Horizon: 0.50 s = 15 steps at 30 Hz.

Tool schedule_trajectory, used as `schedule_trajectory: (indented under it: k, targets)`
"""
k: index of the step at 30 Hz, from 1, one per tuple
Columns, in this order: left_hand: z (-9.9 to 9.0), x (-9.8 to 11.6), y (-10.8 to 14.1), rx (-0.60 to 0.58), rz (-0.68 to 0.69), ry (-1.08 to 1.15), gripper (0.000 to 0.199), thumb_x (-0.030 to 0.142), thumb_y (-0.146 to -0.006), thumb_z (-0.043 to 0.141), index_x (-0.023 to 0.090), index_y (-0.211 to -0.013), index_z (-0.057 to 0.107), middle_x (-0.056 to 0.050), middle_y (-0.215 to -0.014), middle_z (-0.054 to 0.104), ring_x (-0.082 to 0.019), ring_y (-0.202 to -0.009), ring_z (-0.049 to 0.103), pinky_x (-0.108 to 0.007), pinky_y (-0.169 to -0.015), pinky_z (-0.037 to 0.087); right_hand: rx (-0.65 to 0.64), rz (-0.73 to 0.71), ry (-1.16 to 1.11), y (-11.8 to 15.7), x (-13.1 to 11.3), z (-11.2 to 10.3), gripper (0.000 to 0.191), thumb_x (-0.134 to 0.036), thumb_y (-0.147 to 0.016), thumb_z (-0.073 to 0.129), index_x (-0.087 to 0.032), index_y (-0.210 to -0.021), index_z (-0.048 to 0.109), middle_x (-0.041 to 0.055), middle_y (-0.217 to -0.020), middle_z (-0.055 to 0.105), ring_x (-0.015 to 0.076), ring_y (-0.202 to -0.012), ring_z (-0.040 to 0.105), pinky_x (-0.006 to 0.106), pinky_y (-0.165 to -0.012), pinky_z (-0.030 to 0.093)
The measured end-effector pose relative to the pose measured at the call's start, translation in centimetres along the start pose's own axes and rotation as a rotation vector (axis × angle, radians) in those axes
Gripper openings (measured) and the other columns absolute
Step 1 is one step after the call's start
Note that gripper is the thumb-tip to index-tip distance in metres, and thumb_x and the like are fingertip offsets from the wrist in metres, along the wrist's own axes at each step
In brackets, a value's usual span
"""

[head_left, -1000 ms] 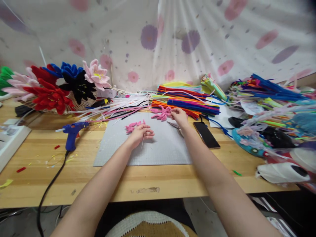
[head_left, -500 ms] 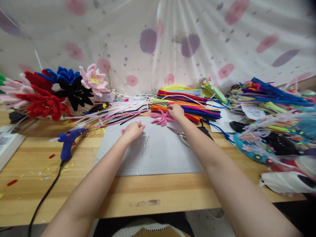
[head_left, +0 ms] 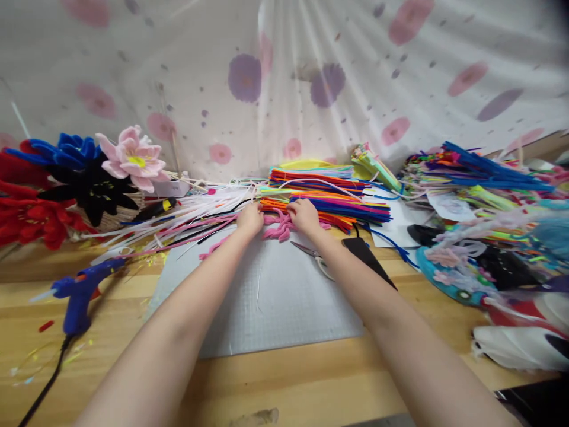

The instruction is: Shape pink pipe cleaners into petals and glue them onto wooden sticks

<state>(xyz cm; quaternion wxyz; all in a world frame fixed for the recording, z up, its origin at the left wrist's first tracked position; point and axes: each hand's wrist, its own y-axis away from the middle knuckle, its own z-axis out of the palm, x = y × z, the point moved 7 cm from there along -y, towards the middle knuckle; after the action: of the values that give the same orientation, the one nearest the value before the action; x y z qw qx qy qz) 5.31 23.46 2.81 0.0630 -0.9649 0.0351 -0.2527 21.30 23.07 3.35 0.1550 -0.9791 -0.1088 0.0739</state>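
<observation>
Pink fuzzy pipe-cleaner petals (head_left: 279,229) lie in a small heap at the far edge of a grey cutting mat (head_left: 284,317). My left hand (head_left: 250,220) is at the heap's left side, its fingers closed against the pink pieces. At the right side my right hand (head_left: 304,215) has its fingers pinched on the pink petals. The fingertips are small and partly hidden in both hands. Another pink piece (head_left: 210,251) lies on the mat, left of my left forearm. Beside my right wrist rest open scissors (head_left: 307,249).
Bundles of coloured pipe cleaners (head_left: 342,204) lie just behind my hands. A blue glue gun (head_left: 80,296) with a cord is at left, near fuzzy flowers (head_left: 133,159). A black flat object (head_left: 367,256) lies right of the scissors. Craft items (head_left: 462,267) crowd the right side.
My left hand has moved forward and right, up to the pink petals. My right hand stays at the heap. The view has shifted, bringing the glue gun lower and further left.
</observation>
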Motion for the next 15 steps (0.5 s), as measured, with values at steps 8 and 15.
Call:
schedule_trajectory:
  k: [8, 15]
  targets:
    - [1.6, -1.2, -2.2, 0.062, -0.093, 0.124, 0.026, 0.02, -0.076, 0.053, 0.018, -0.102, 0.051, -0.009, -0.103, 0.062, -0.02, -0.094, 0.059, -0.03, -0.079, 0.041, -0.048, -0.07, 0.018, -0.4, -2.0, 0.9, 0.037, -0.038, -0.09, 0.033, -0.02, -0.098, 0.065, 0.0107, -0.095, 0.063, 0.0235, -0.09, 0.046, 0.034, -0.074, 0.03]
    - [2.2, -1.5, -2.1, -0.004, -0.048, 0.19, 0.035, 0.018, -0.072, 0.057, 0.017, -0.105, 0.049, -0.006, -0.09, 0.063, -0.019, -0.083, 0.06, -0.028, -0.072, 0.041, 0.017, -0.067, -0.017, -1.5, -2.9, 1.3, 0.033, -0.035, -0.085, 0.045, -0.02, -0.112, 0.058, 0.0121, -0.105, 0.055, 0.0247, -0.097, 0.044, 0.035, -0.077, 0.032]
